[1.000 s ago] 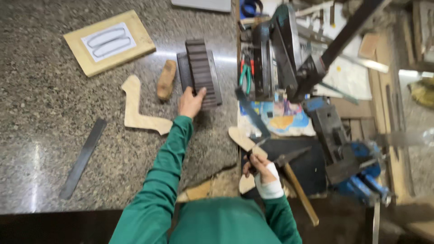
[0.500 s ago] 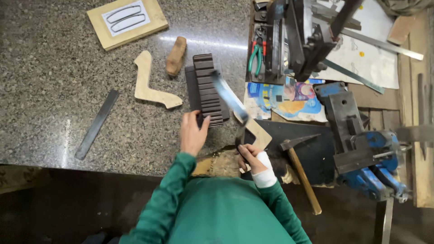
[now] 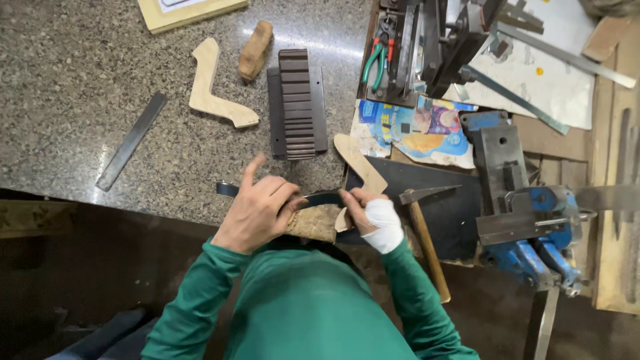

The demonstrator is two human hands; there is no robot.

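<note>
My left hand and bandaged right hand both grip the dark metal blade flat across the wooden cutout, braced at the granite bench front edge for control.

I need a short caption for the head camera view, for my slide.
Both hands, left hand and bandaged right hand, hold a dark metal strip against a pale wooden cut-out.

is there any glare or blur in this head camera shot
Head view: a bright glare streak on the granite counter above the ribbed block; hands and pale wooden cutout reasonably sharp; the space under the counter's edge is dark.
</note>
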